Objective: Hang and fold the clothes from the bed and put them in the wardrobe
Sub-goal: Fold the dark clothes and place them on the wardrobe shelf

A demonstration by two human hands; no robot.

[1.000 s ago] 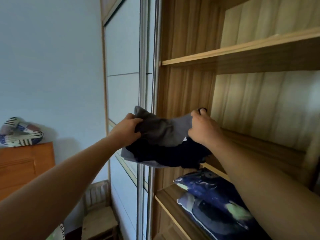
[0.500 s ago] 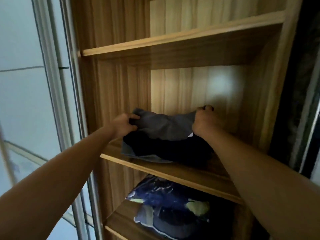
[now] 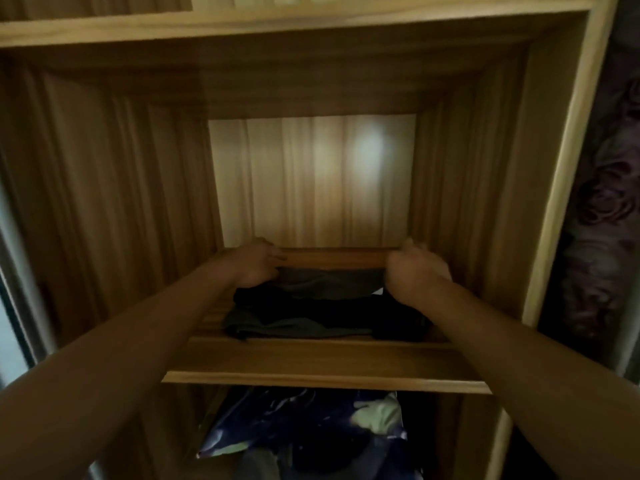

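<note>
A folded stack of dark grey and black clothes [image 3: 322, 306] lies on the middle wooden shelf [image 3: 322, 362] of the wardrobe. My left hand [image 3: 258, 263] grips the stack's far left corner. On the far right corner, my right hand [image 3: 417, 271] holds the cloth with curled fingers. Both forearms reach in over the shelf's front edge. The underside of the stack is hidden.
The compartment's side walls [image 3: 104, 209] and pale back panel [image 3: 311, 181] close in around the stack. An upper shelf [image 3: 277, 22] runs overhead. On the shelf below lies a dark blue patterned pillow [image 3: 311, 431]. A dark floral fabric [image 3: 602, 216] hangs at the right.
The stack went from mid-air beside the sliding door into the compartment and now rests on the shelf, further in. Both hands moved with it, and my view turned square to the wardrobe.
</note>
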